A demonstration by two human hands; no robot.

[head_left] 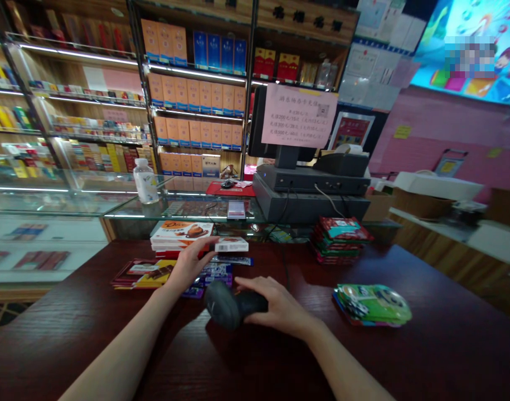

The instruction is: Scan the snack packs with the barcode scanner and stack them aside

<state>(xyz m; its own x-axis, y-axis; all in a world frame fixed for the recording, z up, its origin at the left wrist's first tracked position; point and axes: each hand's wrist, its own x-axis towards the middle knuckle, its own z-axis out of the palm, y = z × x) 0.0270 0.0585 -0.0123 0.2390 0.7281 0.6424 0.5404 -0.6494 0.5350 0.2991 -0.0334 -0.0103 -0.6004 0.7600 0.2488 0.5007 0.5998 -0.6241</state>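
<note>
My right hand (275, 303) is wrapped round the handle of a black barcode scanner (223, 305), whose head points left above the dark wooden counter. My left hand (192, 262) grips the left end of a small white box (233, 244) with a printed barcode on its side. Just behind that hand is a stack of white and orange chocolate boxes (166, 236). Purple and blue packets (217, 274) lie beneath and beside the left hand. Left of the wrist, yellow and dark red chocolate bars (144, 273) rest in a low pile.
Red and green packets (338, 239) are stacked at the back right, with green bubble-shaped packs (374, 303) nearer on the right. Behind the counter (442, 334) stand a glass case with a bottle (145, 181) and a cash register (311, 192) bearing a pink notice.
</note>
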